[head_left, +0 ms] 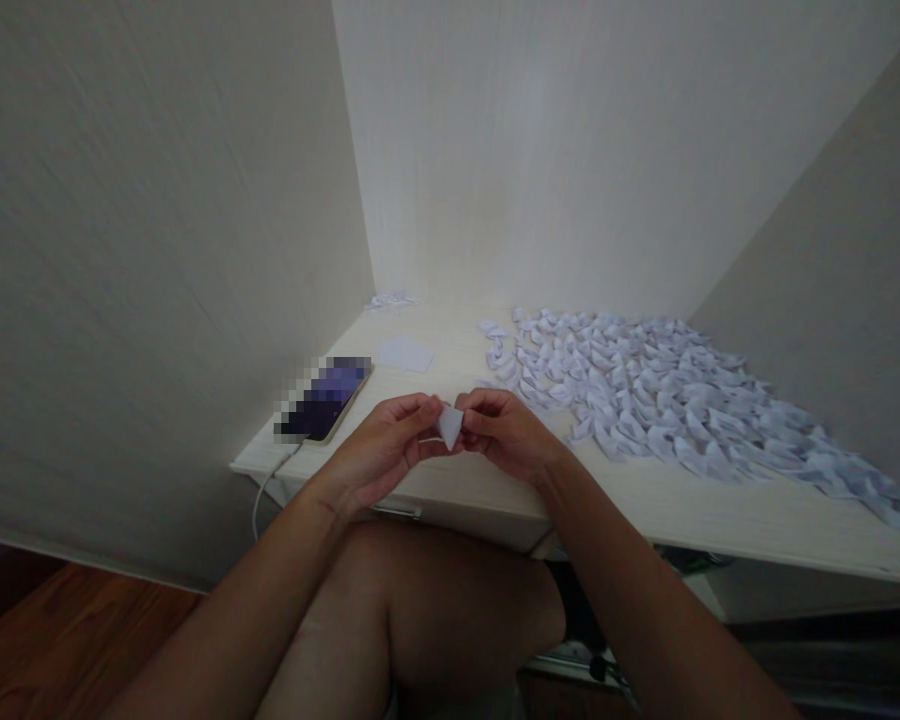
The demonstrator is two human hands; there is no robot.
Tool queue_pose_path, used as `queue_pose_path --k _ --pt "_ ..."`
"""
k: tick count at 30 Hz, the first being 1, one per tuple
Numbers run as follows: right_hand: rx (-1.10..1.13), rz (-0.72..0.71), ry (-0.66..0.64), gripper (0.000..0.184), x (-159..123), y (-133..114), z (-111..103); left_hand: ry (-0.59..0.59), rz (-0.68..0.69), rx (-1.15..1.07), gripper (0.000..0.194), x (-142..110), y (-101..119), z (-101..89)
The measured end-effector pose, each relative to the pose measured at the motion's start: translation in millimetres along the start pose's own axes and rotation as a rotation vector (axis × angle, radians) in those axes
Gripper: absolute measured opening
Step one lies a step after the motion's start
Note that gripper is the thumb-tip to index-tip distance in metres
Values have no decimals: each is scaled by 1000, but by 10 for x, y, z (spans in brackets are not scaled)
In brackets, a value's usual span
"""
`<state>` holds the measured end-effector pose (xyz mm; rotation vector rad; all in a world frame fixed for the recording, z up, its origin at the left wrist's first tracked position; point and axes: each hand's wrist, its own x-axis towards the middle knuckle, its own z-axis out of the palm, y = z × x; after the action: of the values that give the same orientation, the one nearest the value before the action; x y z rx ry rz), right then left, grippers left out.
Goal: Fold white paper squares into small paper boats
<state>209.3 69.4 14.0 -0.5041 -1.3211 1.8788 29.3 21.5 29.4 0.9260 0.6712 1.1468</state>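
Between my two hands is a small folded piece of white paper [451,426], with a pointed end facing down. My left hand [394,440] pinches its left side between thumb and fingers. On its right side, my right hand [504,428] grips the edge with closed fingertips. Both hands are above the front edge of the white desk [465,490]. Beyond my right hand spreads a large heap of folded white paper pieces [645,390]. Flat sheets of white paper [405,353] lie on the desk past my left hand.
A phone [330,398] lies at the desk's left side, its white cable [266,480] hanging over the edge. Small white paper bits [390,300] sit in the back left corner. Walls enclose the desk at the left, back and right. My legs are below the desk edge.
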Motion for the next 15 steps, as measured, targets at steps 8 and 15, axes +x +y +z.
queue_pose_path --k 8,15 --pt "-64 -169 113 30 38 -25 42 118 479 436 11 -2 16 -56" --pt "-228 -245 95 23 10 -57 66 71 831 799 11 -36 90 -90"
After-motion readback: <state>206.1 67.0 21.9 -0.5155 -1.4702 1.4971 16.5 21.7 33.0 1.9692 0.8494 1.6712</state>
